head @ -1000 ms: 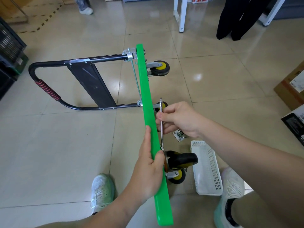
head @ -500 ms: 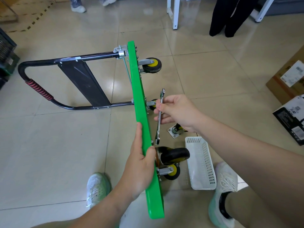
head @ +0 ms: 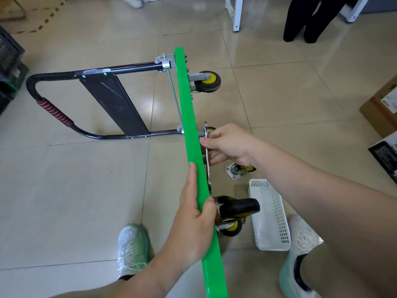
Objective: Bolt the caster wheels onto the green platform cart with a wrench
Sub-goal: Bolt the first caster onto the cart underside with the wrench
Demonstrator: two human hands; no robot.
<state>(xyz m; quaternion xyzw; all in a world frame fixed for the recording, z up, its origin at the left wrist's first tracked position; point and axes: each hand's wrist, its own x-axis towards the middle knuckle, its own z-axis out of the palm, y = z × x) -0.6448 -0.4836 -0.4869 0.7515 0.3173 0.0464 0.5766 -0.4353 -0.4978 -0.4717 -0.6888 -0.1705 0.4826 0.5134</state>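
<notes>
The green platform cart (head: 189, 117) stands on its edge on the floor, its black handle (head: 53, 112) lying out to the left. My left hand (head: 193, 224) grips the cart's upper edge near me. My right hand (head: 227, 143) holds a silver wrench (head: 208, 166) upright against the cart's underside; its lower end sits just above a black swivel caster (head: 236, 208). Another yellow-hubbed caster (head: 207, 81) is fixed at the far end, and one more peeks out behind the wrench's top. A loose caster (head: 237, 169) lies on the floor below my right wrist.
A white plastic basket (head: 270, 214) lies on the floor between the cart and my right shoe (head: 300, 254); my left shoe (head: 133, 244) is left of the cart. Cardboard boxes (head: 380, 104) stand at the right, black crates (head: 8, 67) at the left, a person's dark trousers (head: 309, 20) and white table legs beyond.
My right hand has brought the wrench back in against the cart's underside, after it stood tilted slightly off the cart half a second ago. My left hand keeps its grip on the edge.
</notes>
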